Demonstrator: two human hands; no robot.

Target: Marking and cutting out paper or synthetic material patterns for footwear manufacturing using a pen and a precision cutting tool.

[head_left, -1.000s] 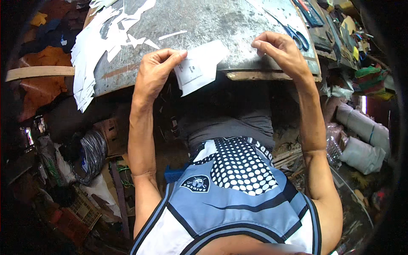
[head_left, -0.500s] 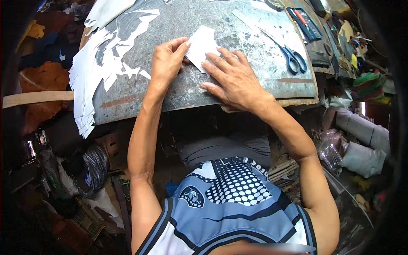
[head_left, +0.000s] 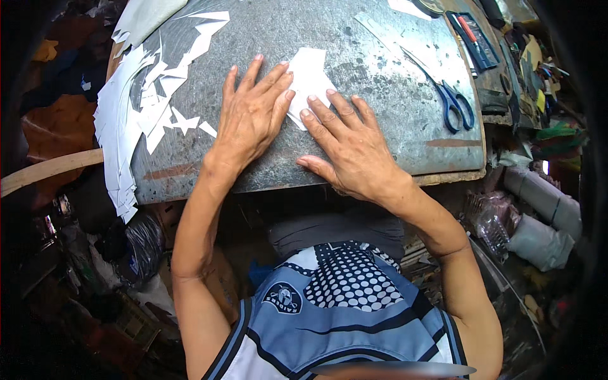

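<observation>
At twelve o'clock, a white paper piece point(head_left: 309, 71) is seen lying flat on the scuffed grey worktop point(head_left: 373, 79), its outline angular, straight-topped, broadening lower down! Its nine-o'clock edge is touched by the left hand point(head_left: 249, 119), its five-o'clock side overlapped by the right hand point(head_left: 354, 147); both are spread, nothing clutched. Blue-handled scissors point(head_left: 445, 90) are parked at three.

Readable lettering stands on the blue-grey, black and white sleeveless fabric shirt point(head_left: 361, 329), nearer the body than either hand. Its black shield-shaped badge point(head_left: 282, 297) with a pale border, below the left hand point(head_left: 249, 117), bears one line of white block capitals under a helmeted head with crossed blades. Below the right hand point(head_left: 351, 147), white marks resembling letters edge the shirt's dotted black-and-white panel point(head_left: 354, 278), too foreshortened to read.
</observation>
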